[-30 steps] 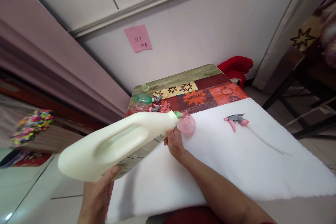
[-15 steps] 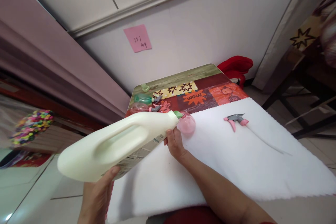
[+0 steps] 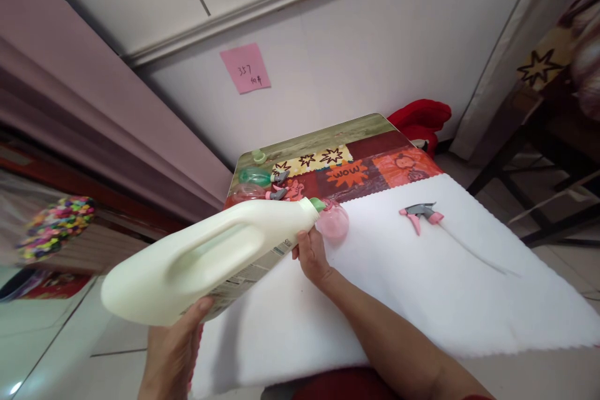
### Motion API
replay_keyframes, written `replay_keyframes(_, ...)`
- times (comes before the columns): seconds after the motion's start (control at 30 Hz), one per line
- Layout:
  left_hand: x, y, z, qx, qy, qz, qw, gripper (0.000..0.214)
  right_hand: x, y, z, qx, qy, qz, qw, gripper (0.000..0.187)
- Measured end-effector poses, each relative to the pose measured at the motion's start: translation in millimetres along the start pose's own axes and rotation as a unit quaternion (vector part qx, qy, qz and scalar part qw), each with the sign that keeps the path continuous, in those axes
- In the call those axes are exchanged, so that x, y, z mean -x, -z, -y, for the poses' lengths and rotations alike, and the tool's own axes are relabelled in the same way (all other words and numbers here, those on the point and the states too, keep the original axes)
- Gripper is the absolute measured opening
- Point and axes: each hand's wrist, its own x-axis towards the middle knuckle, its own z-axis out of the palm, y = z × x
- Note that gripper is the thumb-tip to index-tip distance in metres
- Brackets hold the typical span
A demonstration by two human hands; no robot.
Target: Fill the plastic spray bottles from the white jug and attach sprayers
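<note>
A large cream detergent jug [image 3: 154,269] is tipped almost onto its side, with its green spout [image 3: 318,204] over the mouth of a clear pink spray bottle [image 3: 334,225]. My left hand [image 3: 180,340] grips the jug from below near its base, thumb on the label. Close to the neck, my right hand [image 3: 310,254] is closed on the jug's underside; its other fingers are partly hidden. The pink bottle stands on the white cloth, pinkish inside; how full it is I cannot tell. To the right lies a grey and pink trigger sprayer head [image 3: 422,214] with its long tube.
Behind the jug lie a green spray bottle [image 3: 254,176] and another pink spray bottle [image 3: 248,192]. A pale green cap [image 3: 259,155] sits at the table's far left corner. White cloth [image 3: 398,300] covers the near part of the patterned table [image 3: 360,137]; a wall [image 3: 351,62] stands behind.
Almost nothing differs. Both hands keep the jug tilted over the pink bottle, with only a very slight shift of the jug's base.
</note>
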Motion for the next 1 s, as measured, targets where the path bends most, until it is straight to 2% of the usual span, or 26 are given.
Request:
replay_keyframes(0.63,1.4,3.2,0.7,-0.015,0.007,-0.001,1.0,0.071,-0.3,0.2,-1.1,0.005,-0.003,0.002,1.0,0.055)
replay_keyframes(0.83,-6.0,6.8,3.0,-0.015,0.006,0.006,1.0,0.075,0.3,-0.1,-0.8,0.0,-0.002,-0.001,1.0,0.057)
replay_keyframes(1.0,-5.8,10.7,7.5,-0.026,-0.01,0.007,1.0,0.07,0.2,0.0,-0.9,0.0,-0.006,0.0,1.0,0.058)
